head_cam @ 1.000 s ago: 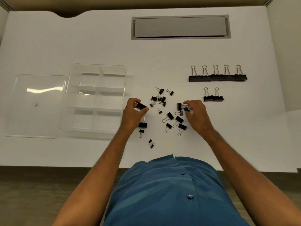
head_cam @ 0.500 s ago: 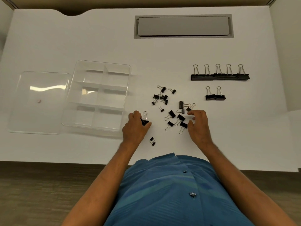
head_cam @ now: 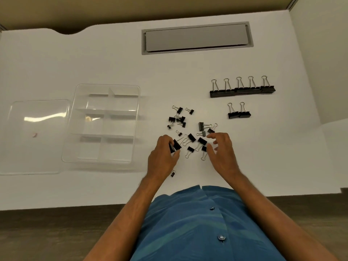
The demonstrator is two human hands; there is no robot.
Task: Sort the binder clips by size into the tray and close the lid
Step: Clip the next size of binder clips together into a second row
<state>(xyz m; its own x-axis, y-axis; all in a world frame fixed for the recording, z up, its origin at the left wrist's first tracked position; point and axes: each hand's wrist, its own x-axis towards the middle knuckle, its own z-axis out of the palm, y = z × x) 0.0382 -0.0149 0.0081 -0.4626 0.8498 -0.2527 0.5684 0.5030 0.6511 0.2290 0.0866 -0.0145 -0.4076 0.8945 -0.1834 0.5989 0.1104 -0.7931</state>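
A clear divided tray (head_cam: 135, 117) stands open at the left, its compartments holding nothing. Its clear lid (head_cam: 37, 136) lies flat to the left of it. Several small and medium black binder clips (head_cam: 191, 137) lie scattered mid-table. My left hand (head_cam: 162, 157) is shut on medium binder clips (head_cam: 176, 145) at the pile's left edge. My right hand (head_cam: 221, 153) hovers with fingers spread over the pile's right side, thumb beside a clip (head_cam: 204, 148). A row of large clips (head_cam: 243, 90) and a pair of large clips (head_cam: 239, 114) sit farther right.
A grey rectangular hatch (head_cam: 196, 37) is set into the white table at the back. One tiny clip (head_cam: 172, 174) lies near my left wrist. The table's front edge runs just before my blue shirt.
My left hand, clips in it, came from the pile's upper left toward me, then back in at its left edge. My right hand drew back from the clip it touched and spread its fingers.
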